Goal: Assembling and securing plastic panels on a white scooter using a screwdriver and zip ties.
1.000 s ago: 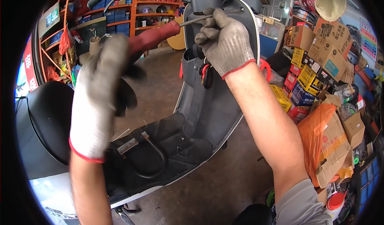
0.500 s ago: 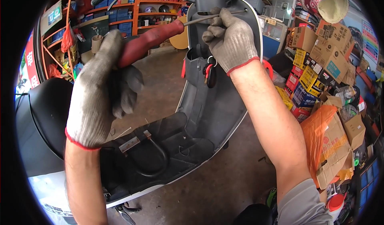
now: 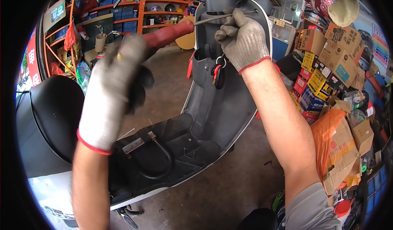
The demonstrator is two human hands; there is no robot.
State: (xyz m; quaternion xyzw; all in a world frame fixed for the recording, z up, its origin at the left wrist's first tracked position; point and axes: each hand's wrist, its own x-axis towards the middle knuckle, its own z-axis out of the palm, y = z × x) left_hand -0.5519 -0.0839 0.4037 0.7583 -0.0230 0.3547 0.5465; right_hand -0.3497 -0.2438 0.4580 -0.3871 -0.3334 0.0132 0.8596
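A screwdriver (image 3: 170, 35) with a thick red handle and a long metal shaft lies across the view. My left hand (image 3: 118, 78), in a grey-white knit glove and smeared by motion, is on the back end of its handle. With gloved fingers closed, my right hand (image 3: 243, 37) pinches the shaft near its far end. The tip meets the upper right corner of the dark inner front panel (image 3: 229, 95) of a scooter, by a small hole. Below my right hand, a key ring with a red-and-black key fob (image 3: 219, 75) hangs from the panel.
A black U-shaped lock (image 3: 161, 164) rests on the scooter's footboard (image 3: 196, 160); the black seat (image 3: 51, 123) is at left. Cardboard boxes (image 3: 339, 58) and a torn orange-wrapped carton (image 3: 333, 148) are piled at right. Orange shelves (image 3: 141, 9) stand behind.
My left hand has moved slightly up and right and turned on the handle. The whole scene has shifted a little rightward; my right hand keeps its pinch on the shaft.
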